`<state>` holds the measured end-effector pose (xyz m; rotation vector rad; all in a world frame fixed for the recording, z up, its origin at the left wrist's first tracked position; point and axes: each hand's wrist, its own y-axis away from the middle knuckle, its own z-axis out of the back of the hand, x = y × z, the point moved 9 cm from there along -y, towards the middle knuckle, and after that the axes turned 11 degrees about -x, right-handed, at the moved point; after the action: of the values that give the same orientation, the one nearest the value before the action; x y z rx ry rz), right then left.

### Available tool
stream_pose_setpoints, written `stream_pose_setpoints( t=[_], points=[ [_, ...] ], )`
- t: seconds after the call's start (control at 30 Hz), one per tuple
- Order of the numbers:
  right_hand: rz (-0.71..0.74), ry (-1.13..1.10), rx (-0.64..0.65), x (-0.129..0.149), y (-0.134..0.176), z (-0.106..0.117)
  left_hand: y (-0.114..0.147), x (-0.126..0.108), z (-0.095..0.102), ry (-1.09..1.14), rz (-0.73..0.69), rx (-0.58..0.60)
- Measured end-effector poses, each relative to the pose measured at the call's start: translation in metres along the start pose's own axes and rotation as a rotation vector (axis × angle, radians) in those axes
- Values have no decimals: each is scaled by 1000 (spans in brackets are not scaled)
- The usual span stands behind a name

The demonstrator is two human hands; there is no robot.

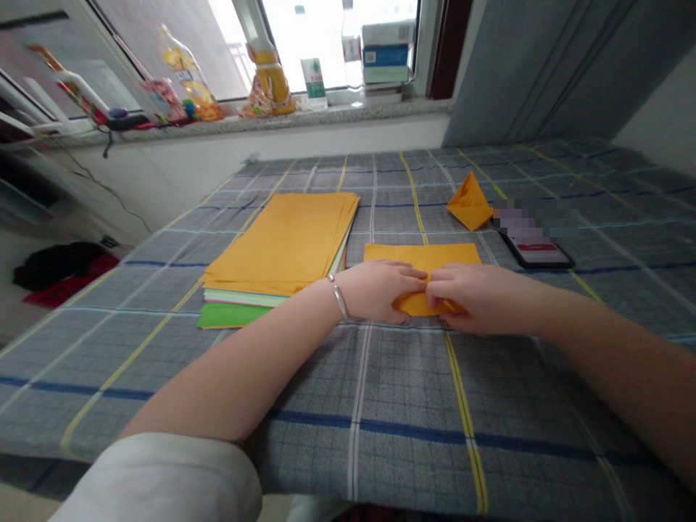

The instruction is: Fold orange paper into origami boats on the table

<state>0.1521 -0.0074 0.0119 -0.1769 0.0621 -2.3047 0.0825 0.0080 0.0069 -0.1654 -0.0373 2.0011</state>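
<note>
A sheet of orange paper (pixel 423 254) lies on the checked cloth in front of me, its near edge curled or folded up. My left hand (pixel 383 288), with a silver bangle at the wrist, rests on the paper's left part, fingers bent over the near edge. From the other side my right hand (pixel 470 296) grips the near edge, fingers curled round it. The fingertips of both hands nearly meet at the middle. Parts of the near edge are hidden beneath the fingers. Beyond the right hand sits a folded orange paper shape (pixel 470 203) with a pointed top.
A stack of coloured paper (pixel 283 239), orange on top, lies to the left. At the right is a phone (pixel 536 243), partly blurred out. The grey checked cloth (pixel 304 449) covers the table. Bottles, packets and boxes (pixel 387 54) line the windowsill (pixel 348 116).
</note>
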Motion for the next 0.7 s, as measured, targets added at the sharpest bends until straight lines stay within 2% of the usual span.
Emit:
stream_pose_setpoints(
  t=[0.07, 0.17, 0.33, 0.53, 0.7],
  points=[
    [33, 112, -71, -2, -5, 1, -3, 1, 4, -69, -9, -89],
    [1, 257, -191, -12, -10, 1, -6, 10, 3, -220, 53, -171],
    [-116, 262, -355, -26, -12, 1, -11, 20, 2, -334, 155, -325],
    [-274, 227, -467, -34, -12, 6, -13, 21, 7, -369, 168, -444],
    [-330, 215, -467, -34, -11, 8, -15, 11, 9, -394, 106, -471]
  ],
)
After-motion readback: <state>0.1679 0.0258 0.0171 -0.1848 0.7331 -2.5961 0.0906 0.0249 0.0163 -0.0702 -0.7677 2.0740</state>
